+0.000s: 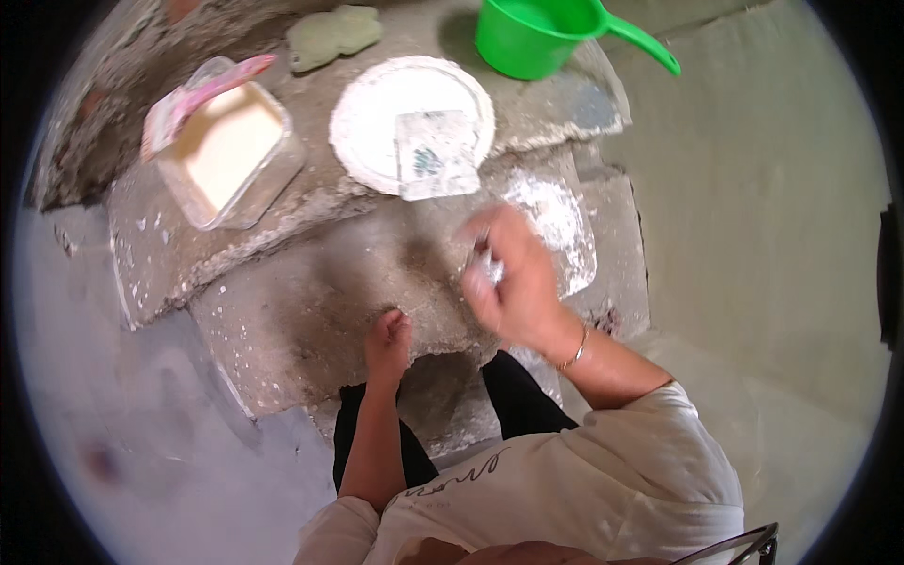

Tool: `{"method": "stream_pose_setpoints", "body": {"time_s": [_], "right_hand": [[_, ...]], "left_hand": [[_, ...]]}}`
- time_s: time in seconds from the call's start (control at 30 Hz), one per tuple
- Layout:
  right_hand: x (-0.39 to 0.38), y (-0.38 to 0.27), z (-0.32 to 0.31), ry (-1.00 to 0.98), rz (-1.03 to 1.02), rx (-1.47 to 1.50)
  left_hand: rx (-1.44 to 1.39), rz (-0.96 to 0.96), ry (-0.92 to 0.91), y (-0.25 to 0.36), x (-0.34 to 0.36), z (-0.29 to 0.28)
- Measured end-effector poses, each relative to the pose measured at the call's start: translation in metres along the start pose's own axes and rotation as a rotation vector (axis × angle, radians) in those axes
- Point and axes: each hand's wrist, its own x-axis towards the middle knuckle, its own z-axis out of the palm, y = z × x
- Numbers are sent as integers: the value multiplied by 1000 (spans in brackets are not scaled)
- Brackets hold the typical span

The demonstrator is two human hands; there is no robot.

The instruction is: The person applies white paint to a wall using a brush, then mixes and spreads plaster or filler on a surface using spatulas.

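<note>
My right hand [513, 282], smeared by motion, is closed round a small white and silvery object [492, 267] whose kind I cannot make out. It hovers over the concrete step, just left of a patch of white powder [556, 226]. Lower and to the left, my left hand [388, 341] is curled into a loose fist above the step's near edge, with nothing showing in it. Beyond my right hand lies a round white lid or plate [372, 122] coated in white. A flat, stained whitish square piece [438, 155] rests on it, overhanging its near rim.
Far left, a clear plastic tub [273, 179] holds cream-coloured liquid, with a pink-handled tool [202, 92] across its rim. A pale green sponge-like lump [334, 38] lies behind. Back right stands a green dipper [527, 42]. The concrete steps [273, 292] have rough, broken edges.
</note>
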Motion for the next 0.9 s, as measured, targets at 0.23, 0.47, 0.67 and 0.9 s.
{"method": "stream_pose_setpoints", "body": {"time_s": [0.23, 0.47, 0.67, 0.9], "right_hand": [[-162, 72, 10, -384, 437, -31], [-179, 105, -20, -354, 628, -8], [-213, 121, -28, -410, 534, -133], [-206, 119, -44, -327, 592, -31]], "left_hand": [[624, 211, 308, 19, -1, 0], [1084, 376, 356, 3, -10, 1], [1263, 115, 332, 19, -26, 21], [1191, 148, 462, 32, -41, 2]]}}
